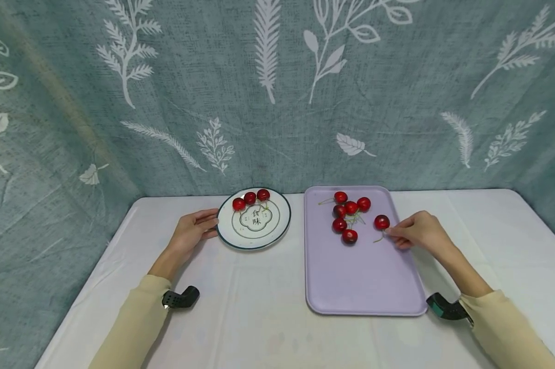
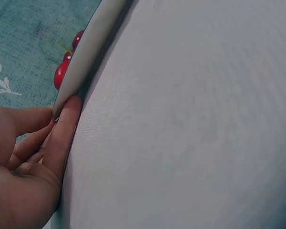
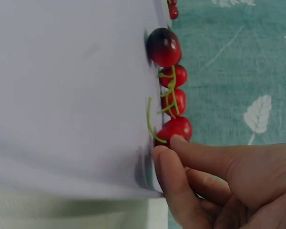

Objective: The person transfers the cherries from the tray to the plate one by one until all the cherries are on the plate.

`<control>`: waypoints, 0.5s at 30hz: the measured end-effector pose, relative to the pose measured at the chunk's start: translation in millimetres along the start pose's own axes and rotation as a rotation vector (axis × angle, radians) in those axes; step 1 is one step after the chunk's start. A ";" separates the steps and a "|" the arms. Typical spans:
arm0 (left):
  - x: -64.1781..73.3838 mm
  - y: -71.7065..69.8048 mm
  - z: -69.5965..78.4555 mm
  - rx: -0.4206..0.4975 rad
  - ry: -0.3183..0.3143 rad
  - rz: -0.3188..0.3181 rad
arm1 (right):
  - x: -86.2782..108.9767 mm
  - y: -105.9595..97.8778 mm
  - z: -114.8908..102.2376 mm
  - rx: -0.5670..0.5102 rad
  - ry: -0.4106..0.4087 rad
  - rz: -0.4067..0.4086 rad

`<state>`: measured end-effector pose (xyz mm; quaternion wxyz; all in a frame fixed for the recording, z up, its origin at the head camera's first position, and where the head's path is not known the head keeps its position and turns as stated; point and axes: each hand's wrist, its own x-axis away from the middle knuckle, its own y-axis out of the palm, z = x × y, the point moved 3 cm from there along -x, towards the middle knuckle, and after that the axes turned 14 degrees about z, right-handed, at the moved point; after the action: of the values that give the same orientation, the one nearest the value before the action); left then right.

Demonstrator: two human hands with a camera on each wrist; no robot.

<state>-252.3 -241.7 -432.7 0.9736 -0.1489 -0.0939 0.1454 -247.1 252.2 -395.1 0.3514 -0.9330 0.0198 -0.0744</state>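
My right hand (image 1: pixel 415 233) reaches over the right side of a lilac tray (image 1: pixel 365 282), its thumb and fingertip pinching a dark red cherry (image 1: pixel 381 222) at its green stem (image 3: pixel 150 117). Several more cherries (image 1: pixel 350 207) with stems lie grouped in the tray's upper half. To the left, a white plate (image 1: pixel 272 233) with a dark rim carries three cherries (image 1: pixel 250 198) along its far edge. My left hand (image 1: pixel 191 230) holds the plate's left rim; in the left wrist view one finger (image 2: pixel 66 129) lies under the rim, and the other fingers are partly hidden.
A white cloth (image 1: pixel 254 307) covers the table under plate and tray. Behind it hangs a teal curtain (image 1: pixel 286 133) with white leaf prints, close to the far edges of both. Each wrist wears a dark camera mount (image 1: pixel 181 297).
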 end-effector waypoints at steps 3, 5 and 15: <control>-1.2 -0.2 -1.1 -0.001 -0.008 0.002 | 1.1 6.0 -0.5 -0.019 0.003 0.026; -1.5 -0.5 -1.6 -0.001 -0.013 0.004 | 1.1 10.0 -2.4 -0.023 0.008 0.044; -2.2 -0.4 -1.8 -0.006 0.000 0.002 | -1.6 17.2 -9.2 0.093 0.000 0.112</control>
<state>-253.9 -243.2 -434.6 0.9730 -0.1520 -0.0944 0.1461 -249.8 233.4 -399.9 0.3981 -0.9131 0.0683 -0.0553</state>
